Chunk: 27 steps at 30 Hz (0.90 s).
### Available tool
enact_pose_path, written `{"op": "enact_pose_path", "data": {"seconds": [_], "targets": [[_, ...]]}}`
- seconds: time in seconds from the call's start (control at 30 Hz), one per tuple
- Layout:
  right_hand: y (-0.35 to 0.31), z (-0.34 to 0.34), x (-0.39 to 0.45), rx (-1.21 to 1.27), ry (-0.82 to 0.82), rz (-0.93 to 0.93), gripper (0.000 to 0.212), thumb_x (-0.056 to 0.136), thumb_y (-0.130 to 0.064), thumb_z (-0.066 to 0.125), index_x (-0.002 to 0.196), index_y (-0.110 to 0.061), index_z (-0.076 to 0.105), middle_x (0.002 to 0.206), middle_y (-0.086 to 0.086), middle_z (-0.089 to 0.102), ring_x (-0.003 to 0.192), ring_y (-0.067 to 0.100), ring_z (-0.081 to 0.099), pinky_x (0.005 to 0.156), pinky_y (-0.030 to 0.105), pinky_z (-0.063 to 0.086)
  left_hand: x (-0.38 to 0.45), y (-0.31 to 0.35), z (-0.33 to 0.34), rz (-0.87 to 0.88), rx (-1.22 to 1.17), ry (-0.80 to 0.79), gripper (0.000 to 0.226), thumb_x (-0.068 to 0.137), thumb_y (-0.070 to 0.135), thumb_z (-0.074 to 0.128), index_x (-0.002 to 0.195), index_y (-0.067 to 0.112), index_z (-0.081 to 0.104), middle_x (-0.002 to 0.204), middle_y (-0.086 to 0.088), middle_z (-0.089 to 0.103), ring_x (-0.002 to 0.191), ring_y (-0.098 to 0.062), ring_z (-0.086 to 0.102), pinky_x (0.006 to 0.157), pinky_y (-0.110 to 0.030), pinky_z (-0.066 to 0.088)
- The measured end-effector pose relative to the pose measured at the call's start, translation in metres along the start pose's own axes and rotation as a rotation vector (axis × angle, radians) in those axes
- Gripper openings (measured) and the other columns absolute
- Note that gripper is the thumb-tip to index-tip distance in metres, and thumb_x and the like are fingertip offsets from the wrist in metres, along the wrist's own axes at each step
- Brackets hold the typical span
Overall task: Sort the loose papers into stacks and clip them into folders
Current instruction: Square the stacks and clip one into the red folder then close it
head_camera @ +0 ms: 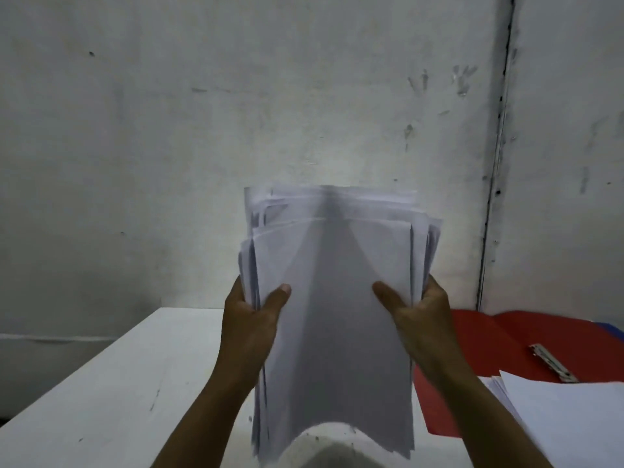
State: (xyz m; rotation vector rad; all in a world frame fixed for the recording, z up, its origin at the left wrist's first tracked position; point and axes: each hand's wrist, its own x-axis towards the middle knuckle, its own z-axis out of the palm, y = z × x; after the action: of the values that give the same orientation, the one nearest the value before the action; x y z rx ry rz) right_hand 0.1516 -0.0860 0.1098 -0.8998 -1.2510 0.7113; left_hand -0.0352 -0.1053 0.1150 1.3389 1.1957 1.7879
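Observation:
A thick, uneven stack of white papers point(334, 298) stands upright in front of me, lifted above the white table point(118, 383). My left hand point(251, 319) grips its left edge, thumb across the front sheet. My right hand point(415, 315) grips the right edge the same way. The sheets' top edges are staggered. An open red folder point(489, 349) lies on the table to the right, with a metal clip point(553, 363) on it. A second pile of white papers point(567, 420) lies over the folder's near part.
A blue folder edge point(611, 327) peeks out behind the red one at the far right. A scuffed grey wall point(236, 113) rises just behind the table. The table's left edge runs diagonally at the lower left.

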Motion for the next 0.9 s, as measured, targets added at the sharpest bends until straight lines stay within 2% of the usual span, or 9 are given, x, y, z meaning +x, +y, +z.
{"op": "enact_pose_path", "data": {"seconds": [0.07, 0.17, 0.27, 0.37, 0.43, 0.5, 0.7, 0.8, 0.9], "targets": [[0.010, -0.003, -0.008, 0.005, -0.012, 0.011, 0.041, 0.076, -0.018, 0.073, 0.109, -0.024, 0.048, 0.088, -0.011, 0.060, 0.079, 0.005, 0.062, 0.055, 0.012, 0.054, -0.004, -0.012, -0.005, -0.004, 0.012, -0.006, 0.070, 0.069, 0.037, 0.077, 0.128, 0.019, 0.045, 0.113, -0.003, 0.056, 0.100, -0.027, 0.058, 0.080, -0.037, 0.051], [0.021, -0.010, -0.018, 0.038, -0.036, 0.061, 0.062, 0.064, -0.024, 0.082, 0.113, -0.028, 0.046, 0.095, -0.008, 0.060, 0.084, 0.009, 0.062, 0.053, 0.014, 0.055, -0.007, -0.026, -0.016, -0.055, 0.057, -0.036, 0.119, 0.017, 0.077, 0.073, 0.121, 0.024, 0.050, 0.112, -0.003, 0.061, 0.098, -0.026, 0.062, 0.077, -0.039, 0.058], [0.027, -0.013, -0.020, 0.075, -0.033, 0.102, 0.070, 0.055, -0.027, 0.083, 0.115, -0.025, 0.047, 0.095, -0.003, 0.061, 0.083, 0.014, 0.063, 0.049, 0.015, 0.054, -0.008, -0.036, -0.022, -0.143, 0.045, -0.052, 0.108, 0.002, 0.080, 0.068, 0.098, 0.031, 0.054, 0.098, 0.004, 0.063, 0.087, -0.018, 0.063, 0.060, -0.022, 0.055], [0.026, -0.009, -0.019, 0.094, -0.006, 0.108, 0.047, 0.069, -0.008, 0.080, 0.105, -0.024, 0.053, 0.089, -0.004, 0.061, 0.076, 0.012, 0.063, 0.046, 0.012, 0.051, -0.013, -0.038, -0.017, -0.187, 0.009, -0.063, 0.105, 0.017, 0.067, 0.080, 0.106, 0.019, 0.050, 0.098, -0.002, 0.061, 0.084, -0.023, 0.060, 0.072, -0.032, 0.052], [0.019, -0.006, -0.015, 0.085, -0.016, 0.057, 0.040, 0.074, -0.004, 0.074, 0.090, -0.032, 0.051, 0.085, -0.007, 0.061, 0.066, 0.006, 0.065, 0.045, 0.010, 0.049, -0.013, -0.034, -0.011, -0.172, -0.027, -0.032, 0.063, 0.055, 0.040, 0.084, 0.104, 0.018, 0.050, 0.097, -0.005, 0.062, 0.078, -0.020, 0.059, 0.066, -0.029, 0.052], [0.011, -0.006, -0.010, 0.080, -0.022, 0.011, 0.039, 0.074, -0.006, 0.073, 0.090, -0.032, 0.050, 0.087, -0.008, 0.061, 0.066, 0.003, 0.066, 0.047, 0.010, 0.050, -0.009, -0.028, -0.008, -0.134, -0.036, -0.028, 0.040, 0.070, 0.029, 0.079, 0.099, 0.021, 0.052, 0.092, -0.001, 0.063, 0.077, -0.015, 0.061, 0.053, -0.021, 0.053], [0.011, -0.020, -0.008, 0.026, -0.094, 0.108, 0.068, 0.065, -0.013, 0.082, 0.120, -0.022, 0.043, 0.104, 0.000, 0.059, 0.089, 0.015, 0.063, 0.060, 0.019, 0.057, -0.003, -0.029, -0.024, -0.078, -0.023, -0.103, 0.114, 0.008, 0.072, 0.075, 0.111, 0.026, 0.053, 0.100, 0.003, 0.065, 0.088, -0.017, 0.065, 0.061, -0.024, 0.057], [0.033, -0.023, -0.022, 0.051, -0.090, 0.213, 0.066, 0.064, -0.012, 0.082, 0.117, -0.023, 0.044, 0.095, -0.004, 0.060, 0.081, 0.013, 0.063, 0.054, 0.020, 0.055, -0.015, -0.057, -0.028, -0.143, -0.037, -0.120, 0.112, 0.014, 0.059, 0.082, 0.115, 0.016, 0.057, 0.107, -0.008, 0.067, 0.093, -0.026, 0.065, 0.073, -0.036, 0.057], [0.050, -0.018, -0.033, 0.088, -0.035, 0.268, 0.048, 0.073, 0.002, 0.073, 0.107, -0.023, 0.049, 0.090, -0.004, 0.062, 0.077, 0.014, 0.063, 0.059, 0.025, 0.054, -0.025, -0.071, -0.026, -0.178, -0.106, -0.079, 0.072, 0.033, 0.044, 0.072, 0.100, 0.020, 0.060, 0.101, -0.006, 0.068, 0.090, -0.024, 0.065, 0.066, -0.029, 0.056]]}}
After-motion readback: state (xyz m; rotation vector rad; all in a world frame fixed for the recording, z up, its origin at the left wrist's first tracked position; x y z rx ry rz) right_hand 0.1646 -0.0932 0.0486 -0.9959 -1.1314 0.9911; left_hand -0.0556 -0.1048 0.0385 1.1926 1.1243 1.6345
